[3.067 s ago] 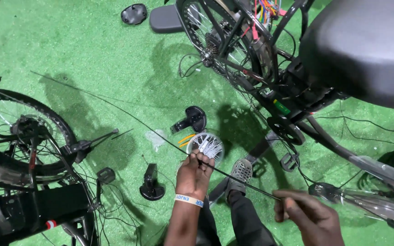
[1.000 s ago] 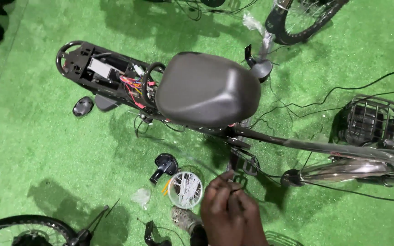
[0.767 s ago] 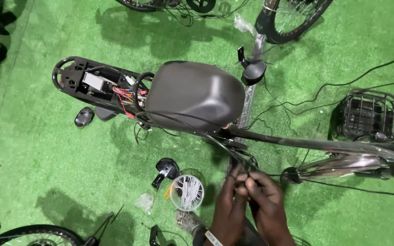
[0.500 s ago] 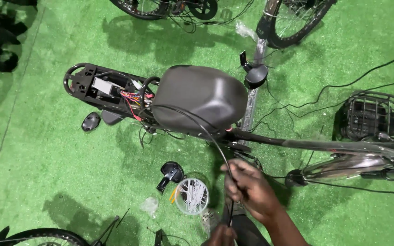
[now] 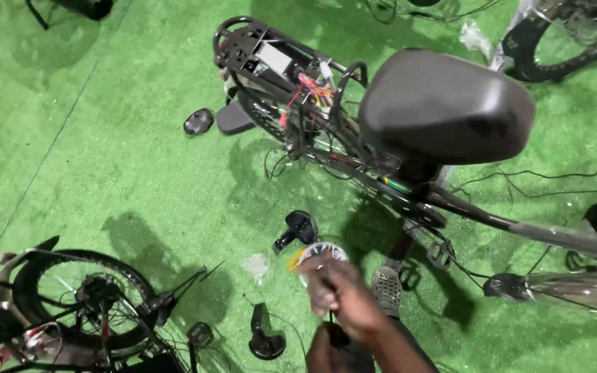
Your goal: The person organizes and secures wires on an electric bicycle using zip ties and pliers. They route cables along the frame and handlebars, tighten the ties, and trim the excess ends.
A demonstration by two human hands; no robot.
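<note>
My right hand [image 5: 338, 293] is blurred, its fingers closed on a thin black cable [image 5: 331, 320], and it hovers over a round clear container [image 5: 316, 250] of small white parts. Just below it at the frame's bottom edge, my left hand [image 5: 324, 351] grips the same cable and is partly hidden under my right forearm. The bicycle with a wide black saddle [image 5: 445, 103] stands to the right. Its grey pedal [image 5: 384, 289] lies right beside my right hand.
Rear rack [image 5: 247, 41] with a white box and coloured wires [image 5: 311, 86]. On the green turf lie black parts [image 5: 298, 226] [image 5: 265, 340], a small clear bag [image 5: 256, 264] and two dark covers [image 5: 198, 121] [image 5: 233, 119]. Another bicycle's wheel [image 5: 84, 298] is at lower left.
My right hand has dropped from beside the bicycle frame to over the round container. The cable loop that arched up towards the saddle is gone. The view swung left and closer.
</note>
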